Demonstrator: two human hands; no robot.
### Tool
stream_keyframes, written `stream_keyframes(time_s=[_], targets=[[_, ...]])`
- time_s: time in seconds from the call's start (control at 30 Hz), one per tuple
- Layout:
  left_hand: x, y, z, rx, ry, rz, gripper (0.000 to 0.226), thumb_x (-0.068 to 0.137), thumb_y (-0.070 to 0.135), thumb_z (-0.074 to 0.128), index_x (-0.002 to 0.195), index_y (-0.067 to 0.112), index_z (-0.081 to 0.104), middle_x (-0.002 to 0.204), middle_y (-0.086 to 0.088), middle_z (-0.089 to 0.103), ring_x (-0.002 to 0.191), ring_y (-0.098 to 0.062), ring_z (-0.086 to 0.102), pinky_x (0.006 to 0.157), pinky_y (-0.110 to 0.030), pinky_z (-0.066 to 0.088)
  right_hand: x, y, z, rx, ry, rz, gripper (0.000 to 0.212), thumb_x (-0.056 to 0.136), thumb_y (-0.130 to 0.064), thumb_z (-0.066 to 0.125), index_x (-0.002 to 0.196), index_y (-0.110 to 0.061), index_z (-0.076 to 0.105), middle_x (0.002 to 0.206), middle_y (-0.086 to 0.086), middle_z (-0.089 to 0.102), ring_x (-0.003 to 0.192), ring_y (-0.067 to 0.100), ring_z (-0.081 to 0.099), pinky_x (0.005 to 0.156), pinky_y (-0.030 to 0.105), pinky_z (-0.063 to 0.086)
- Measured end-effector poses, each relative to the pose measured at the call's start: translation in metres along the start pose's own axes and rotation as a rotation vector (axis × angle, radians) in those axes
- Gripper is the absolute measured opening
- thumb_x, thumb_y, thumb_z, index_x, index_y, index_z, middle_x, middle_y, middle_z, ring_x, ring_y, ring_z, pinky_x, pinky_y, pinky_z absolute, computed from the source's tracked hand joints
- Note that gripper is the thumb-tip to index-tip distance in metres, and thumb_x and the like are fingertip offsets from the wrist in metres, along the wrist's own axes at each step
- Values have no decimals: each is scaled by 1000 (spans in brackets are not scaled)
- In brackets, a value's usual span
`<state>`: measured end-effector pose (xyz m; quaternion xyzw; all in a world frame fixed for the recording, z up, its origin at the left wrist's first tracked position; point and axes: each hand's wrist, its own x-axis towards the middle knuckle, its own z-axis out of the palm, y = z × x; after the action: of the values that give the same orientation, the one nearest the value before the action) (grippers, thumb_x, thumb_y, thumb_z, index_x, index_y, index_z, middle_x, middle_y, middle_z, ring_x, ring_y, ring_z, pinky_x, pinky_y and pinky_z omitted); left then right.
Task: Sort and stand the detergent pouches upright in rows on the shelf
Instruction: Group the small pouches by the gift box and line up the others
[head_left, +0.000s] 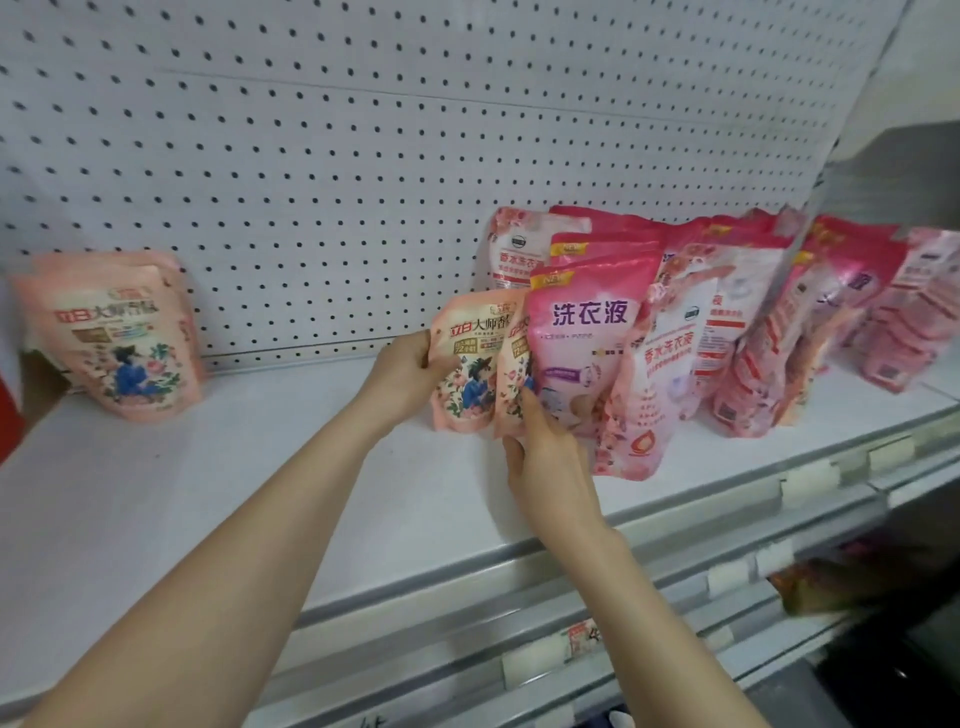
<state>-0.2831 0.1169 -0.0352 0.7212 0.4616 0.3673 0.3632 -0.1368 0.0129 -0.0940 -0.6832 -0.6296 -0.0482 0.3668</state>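
The left hand (402, 371) pinches a peach pouch (462, 364); the right hand (545, 457) grips its neighbour (511, 379), mid-shelf (260, 467), beside the pink pouches (587, 338).

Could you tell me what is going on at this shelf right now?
A person is sorting detergent pouches on a white shelf. The left hand grips the edge of a peach pouch, and the right hand rests against a second peach pouch beside it. Both stand in front of a crowded, leaning bunch of pink pouches. Matching peach pouches already stand upright at the far left, with bare shelf between.
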Motion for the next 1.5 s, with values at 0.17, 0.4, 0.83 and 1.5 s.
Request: stream_keyframes(time_s=[0.17, 0.4, 0.83, 1.5], targets=[[-30, -5, -26, 29, 9, -15, 14, 95, 17, 58, 106, 18, 66, 107, -2, 72, 99, -17, 68, 89, -41, 55, 4, -8, 6, 111, -80, -57, 55, 93, -4, 56, 145, -8, 42, 120, 17, 66, 101, 36, 65, 78, 39, 51], [-61, -25, -70, 67, 251, -84, 17, 95, 18, 55, 110, 17, 63, 109, 2, 71, 99, -15, 67, 85, -38, 55, 44, -20, 2, 202, 117, -129, 48, 88, -2, 60, 134, -13, 48, 123, 11, 64, 106, 31, 64, 84, 44, 54], [-104, -48, -109, -205, 493, -157, 35, 95, 8, 55, 129, 14, 53, 118, 1, 67, 105, -15, 65, 84, -35, 56, 99, -35, 26, 858, -239, 314, 68, 68, -18, 88, 126, -14, 52, 116, 4, 70, 100, 18, 69, 87, 43, 57], [-183, -80, -168, -279, 759, -267, 30, 91, 6, 62, 118, 18, 58, 110, -2, 73, 98, -19, 71, 84, -47, 57, 126, -225, 103, 794, -642, -80, 6, 83, -13, 77, 88, -14, 73, 91, 9, 77, 73, 27, 74, 72, 48, 61]])
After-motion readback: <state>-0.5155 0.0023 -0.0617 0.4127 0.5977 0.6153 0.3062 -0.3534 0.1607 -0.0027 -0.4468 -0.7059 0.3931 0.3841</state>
